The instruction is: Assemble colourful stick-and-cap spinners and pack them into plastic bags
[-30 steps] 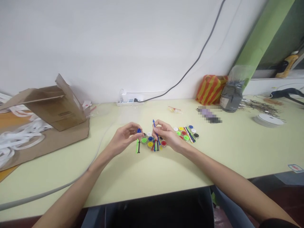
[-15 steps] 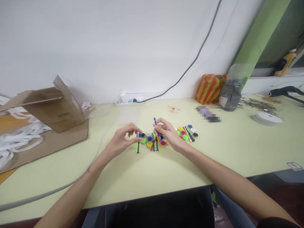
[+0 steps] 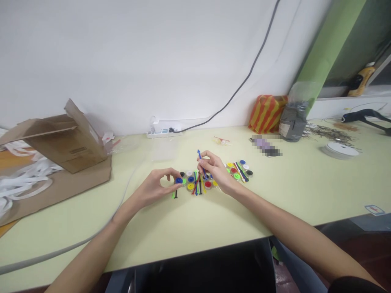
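My left hand (image 3: 160, 182) pinches a blue round disc (image 3: 179, 180) between thumb and fingertips, just left of the group of discs. Between the thumb and fingers of my right hand (image 3: 214, 167) is a slim blue arrow (image 3: 200, 156), its head pointing up and away. Round discs in yellow (image 3: 191, 186), red (image 3: 208, 184), black, green, white and blue lie on the table around both hands. Thin coloured arrows (image 3: 198, 188) are bunched among them, and another set (image 3: 241, 172) lies among the discs to the right. A black arrow (image 3: 176, 194) partly shows below my left hand.
At left, an opened cardboard box (image 3: 70, 142) stands beside white straps (image 3: 39, 179). A power strip (image 3: 163, 132) lies by the wall. Behind and right are a striped bag (image 3: 265, 114), a grey bag (image 3: 293, 124), a blurred phone-like object (image 3: 265, 145) and a white spool (image 3: 340, 150).
My left hand has tilted the blue disc so its round top faces me, bringing it slightly lower. The right hand still holds the blue arrow. The camera view has shifted slightly.
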Tool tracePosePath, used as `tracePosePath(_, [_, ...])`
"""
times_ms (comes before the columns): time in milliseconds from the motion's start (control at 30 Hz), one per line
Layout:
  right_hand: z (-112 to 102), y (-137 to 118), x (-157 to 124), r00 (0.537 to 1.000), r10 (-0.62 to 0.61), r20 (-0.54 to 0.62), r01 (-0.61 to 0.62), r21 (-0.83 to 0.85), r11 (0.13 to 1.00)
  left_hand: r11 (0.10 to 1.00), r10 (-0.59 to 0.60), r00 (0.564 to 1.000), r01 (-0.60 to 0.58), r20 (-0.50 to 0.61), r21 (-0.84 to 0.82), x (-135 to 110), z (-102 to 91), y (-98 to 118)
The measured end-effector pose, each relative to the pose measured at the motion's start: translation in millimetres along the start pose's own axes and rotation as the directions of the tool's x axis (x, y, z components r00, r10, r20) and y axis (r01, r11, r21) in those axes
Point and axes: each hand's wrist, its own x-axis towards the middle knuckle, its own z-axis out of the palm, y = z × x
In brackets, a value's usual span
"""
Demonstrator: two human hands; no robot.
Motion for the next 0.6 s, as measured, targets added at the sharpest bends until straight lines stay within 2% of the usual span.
tracePosePath(133, [-0.1,-2.5,-0.1,1.0,0.007,-0.002,-0.007,0.003,1.0,0.996,0.073,0.997,-0.073,-0.001,0.047,0.1,-4.0,2.2])
tracePosePath(333, [-1.0,-3.3,0.3,1.0,0.006,-0.008,-0.006,-0.01,1.0,0.999,0.041,0.996,-0.044,0.085,0.03,-2.4,-3.8,-1.3])
tracePosePath(600, [-2.7,1.3,1.9,1.0,-0.014,-0.004,0.013,-0.013,1.0,0.995,0.089,0.983,-0.095,0.161,0.029,-2.7,4.2,-1.3])
